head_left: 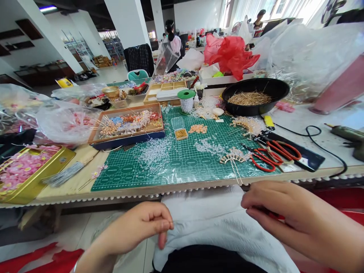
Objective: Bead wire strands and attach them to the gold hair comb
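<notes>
Over my lap, in front of the table edge, my left hand (148, 223) is closed, with thumb and forefinger pinched together. What it pinches, if anything, is too thin to make out. To the right, my right hand (281, 212) is also closed in a pinch; a dark and red bit shows under its palm, and I cannot tell what it is. Nearest to the right hand, a gold hair comb (234, 159) with clear beads lies at the front of the green cutting mat (159, 174), its prongs pointing toward me. Red-handled scissors (264, 159) rest beside it.
Loose clear beads (155, 151), peach pieces (198, 129) and a small box of gold beads (181, 134) lie on the mat. Around it are a tray of beaded sprays (127, 139), a black bowl (227, 108), a bead spool (187, 102), a glue gun (348, 136) and a gold tin (64, 157).
</notes>
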Motion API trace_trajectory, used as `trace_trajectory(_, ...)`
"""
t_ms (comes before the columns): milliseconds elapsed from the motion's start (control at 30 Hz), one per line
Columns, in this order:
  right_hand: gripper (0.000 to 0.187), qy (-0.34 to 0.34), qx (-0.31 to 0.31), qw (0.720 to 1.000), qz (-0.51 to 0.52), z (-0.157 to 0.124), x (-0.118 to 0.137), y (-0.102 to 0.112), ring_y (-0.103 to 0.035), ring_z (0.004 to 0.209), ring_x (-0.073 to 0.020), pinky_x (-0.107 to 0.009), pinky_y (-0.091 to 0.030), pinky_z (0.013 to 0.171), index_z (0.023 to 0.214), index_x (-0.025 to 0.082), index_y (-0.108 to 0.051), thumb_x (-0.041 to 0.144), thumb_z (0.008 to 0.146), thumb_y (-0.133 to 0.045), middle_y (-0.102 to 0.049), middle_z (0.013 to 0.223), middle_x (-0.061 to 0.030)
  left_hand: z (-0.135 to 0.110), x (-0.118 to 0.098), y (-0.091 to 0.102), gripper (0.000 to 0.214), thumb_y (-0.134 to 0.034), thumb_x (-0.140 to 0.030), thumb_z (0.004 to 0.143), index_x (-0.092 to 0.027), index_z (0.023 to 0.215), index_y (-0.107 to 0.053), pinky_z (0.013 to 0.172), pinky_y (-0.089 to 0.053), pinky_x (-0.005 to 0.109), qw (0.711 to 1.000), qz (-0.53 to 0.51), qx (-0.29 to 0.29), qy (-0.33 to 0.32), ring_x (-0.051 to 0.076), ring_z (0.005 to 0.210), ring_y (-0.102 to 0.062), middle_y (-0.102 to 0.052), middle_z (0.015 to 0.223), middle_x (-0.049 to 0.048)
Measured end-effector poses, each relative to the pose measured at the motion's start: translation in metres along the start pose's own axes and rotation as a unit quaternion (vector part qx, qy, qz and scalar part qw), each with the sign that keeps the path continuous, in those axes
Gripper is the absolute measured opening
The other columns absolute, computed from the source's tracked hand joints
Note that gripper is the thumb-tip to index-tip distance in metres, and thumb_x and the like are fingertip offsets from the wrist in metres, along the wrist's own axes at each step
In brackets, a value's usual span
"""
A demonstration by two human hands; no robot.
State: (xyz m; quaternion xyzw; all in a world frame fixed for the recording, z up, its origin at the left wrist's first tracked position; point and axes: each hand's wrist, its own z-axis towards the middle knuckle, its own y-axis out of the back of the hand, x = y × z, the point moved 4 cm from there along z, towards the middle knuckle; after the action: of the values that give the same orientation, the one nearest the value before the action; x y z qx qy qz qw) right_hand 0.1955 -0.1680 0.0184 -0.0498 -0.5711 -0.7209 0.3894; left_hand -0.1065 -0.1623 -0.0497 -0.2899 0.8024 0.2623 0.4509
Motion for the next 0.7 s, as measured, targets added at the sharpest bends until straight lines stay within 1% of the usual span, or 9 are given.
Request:
trace_trajectory(67,0.031,0.013,0.020,1.000,-0.002,0.003,0.010,-0.007,-0.061,0.060,-0.0188,-0.026,-0.048,0.054,0.075,0.023,-0.065,0.045,0.096,-0.059,-0.062,0.065,-0.0030,-0.001,-0.016,0.002,0.025,-0.060,-0.042,0.093,-0.025,0.107,-0.073,0.095,-0.047,0.032,0.986,0.165,-0.020,-0.016,0.021,0.104,-0.066,-0.075,0.111,0.0047)
trace_trajectory(133,0.028,0.028,0.039,0.999,-0.002,0.007,0.020,-0.014,-0.061,0.061,-0.0187,-0.026,-0.046,0.054,0.076,0.023,-0.062,0.040,0.098,-0.057,-0.061,0.065,-0.0025,0.000,-0.040,0.002,0.037,-0.059,-0.044,0.094,-0.032,0.129,-0.064,0.110,-0.039,0.038,0.965,0.246,-0.071,-0.052,0.024,0.128,-0.054,-0.062,0.139,0.0033)
trace_trajectory(200,0.023,0.056,0.084,0.995,0.000,0.010,0.028,-0.021,-0.060,0.062,-0.0178,-0.027,-0.043,0.055,0.078,0.022,-0.060,0.032,0.098,-0.055,-0.061,0.067,-0.0018,0.001,-0.064,-0.002,0.042,-0.055,-0.041,0.096,-0.034,0.137,-0.056,0.114,-0.036,0.039,0.955,0.267,-0.092,-0.091,0.024,0.137,-0.047,-0.051,0.151,0.0014)
trace_trajectory(300,0.020,0.091,0.173,0.981,-0.006,0.013,0.032,-0.026,-0.057,0.064,-0.0165,-0.029,-0.039,0.057,0.083,0.021,-0.057,0.018,0.099,-0.047,-0.061,0.074,-0.0009,-0.004,-0.092,-0.011,0.053,-0.064,-0.026,0.087,-0.035,0.139,-0.055,0.121,-0.026,0.040,0.933,0.318,-0.037,-0.162,0.025,0.145,-0.037,-0.041,0.158,-0.0012)
trace_trajectory(400,0.020,0.080,0.222,0.972,-0.015,0.015,0.026,-0.027,-0.057,0.069,-0.0169,-0.031,-0.038,0.060,0.090,0.020,-0.057,0.015,0.101,-0.041,-0.061,0.080,-0.0013,-0.012,-0.105,-0.009,0.054,-0.067,-0.025,0.085,-0.035,0.137,-0.057,0.116,-0.032,0.037,0.940,0.293,-0.044,-0.167,0.026,0.139,-0.046,-0.051,0.152,-0.0011)
trace_trajectory(500,0.019,0.079,0.235,0.969,-0.016,0.017,0.027,-0.030,-0.058,0.073,-0.0186,-0.032,-0.039,0.062,0.094,0.020,-0.058,0.016,0.101,-0.040,-0.062,0.084,-0.0023,-0.002,-0.104,-0.012,0.031,-0.059,-0.035,0.093,-0.030,0.123,-0.066,0.101,-0.044,0.035,0.961,0.222,-0.096,-0.136,0.024,0.117,-0.062,-0.069,0.127,0.0014)
trace_trajectory(567,0.019,0.093,0.224,0.970,-0.003,0.019,0.031,-0.032,-0.058,0.071,-0.0182,-0.031,-0.040,0.061,0.091,0.021,-0.057,0.016,0.100,-0.042,-0.062,0.081,-0.0014,0.014,-0.096,-0.027,0.024,-0.061,-0.040,0.092,-0.023,0.105,-0.071,0.089,-0.047,0.034,0.976,0.175,-0.043,-0.122,0.024,0.099,-0.066,-0.074,0.107,0.0038)
trace_trajectory(633,0.018,0.092,0.199,0.975,0.032,0.020,0.033,-0.034,-0.058,0.069,-0.0163,-0.030,-0.042,0.061,0.090,0.023,-0.057,0.015,0.099,-0.044,-0.062,0.081,0.0003,0.032,-0.087,-0.042,0.026,-0.060,-0.042,0.092,-0.018,0.087,-0.068,0.079,-0.048,0.032,0.992,0.058,0.006,-0.109,0.021,0.086,-0.065,-0.074,0.091,0.0056)
trace_trajectory(700,0.011,0.041,0.134,0.986,0.087,0.021,0.025,-0.035,-0.060,0.075,-0.0154,-0.027,-0.047,0.066,0.104,0.026,-0.057,0.019,0.099,-0.049,-0.063,0.086,0.0014,0.044,-0.082,-0.050,0.026,-0.061,-0.041,0.092,-0.017,0.081,-0.063,0.079,-0.047,0.031,0.987,-0.107,-0.001,-0.121,0.019,0.081,-0.063,-0.071,0.081,0.0042)
